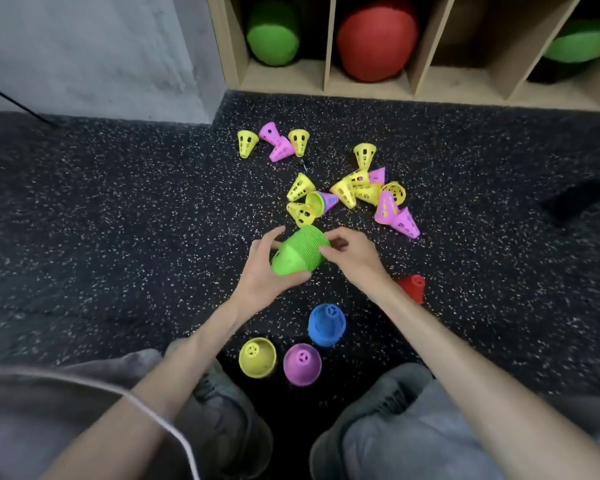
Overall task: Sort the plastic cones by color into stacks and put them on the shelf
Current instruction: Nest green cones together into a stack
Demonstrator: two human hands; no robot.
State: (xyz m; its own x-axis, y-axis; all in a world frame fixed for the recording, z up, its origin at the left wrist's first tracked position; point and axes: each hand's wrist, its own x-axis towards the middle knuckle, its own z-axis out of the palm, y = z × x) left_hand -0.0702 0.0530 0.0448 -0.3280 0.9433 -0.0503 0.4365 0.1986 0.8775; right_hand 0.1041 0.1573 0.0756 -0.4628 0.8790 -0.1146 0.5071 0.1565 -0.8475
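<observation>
A thick stack of green cones (297, 252) lies tilted above the floor, held between both hands. My left hand (265, 275) grips its narrow end from below. My right hand (352, 254) pinches the wide rim end. Near my knees stand a yellow stack (257, 357), a pink stack (302, 364), a blue stack (327, 324) and a red stack (411, 287), the red one partly hidden behind my right forearm. Several loose yellow cones (300, 187) and pink cones (388, 207) lie scattered farther out, along with a small mixed-color nested stack (323, 201).
A wooden shelf (329, 43) with upright dividers stands at the far edge of the dark speckled floor; its compartments hold a green roll (272, 32), a red ball (376, 39) and another green item (577, 45). A grey wall is at the far left.
</observation>
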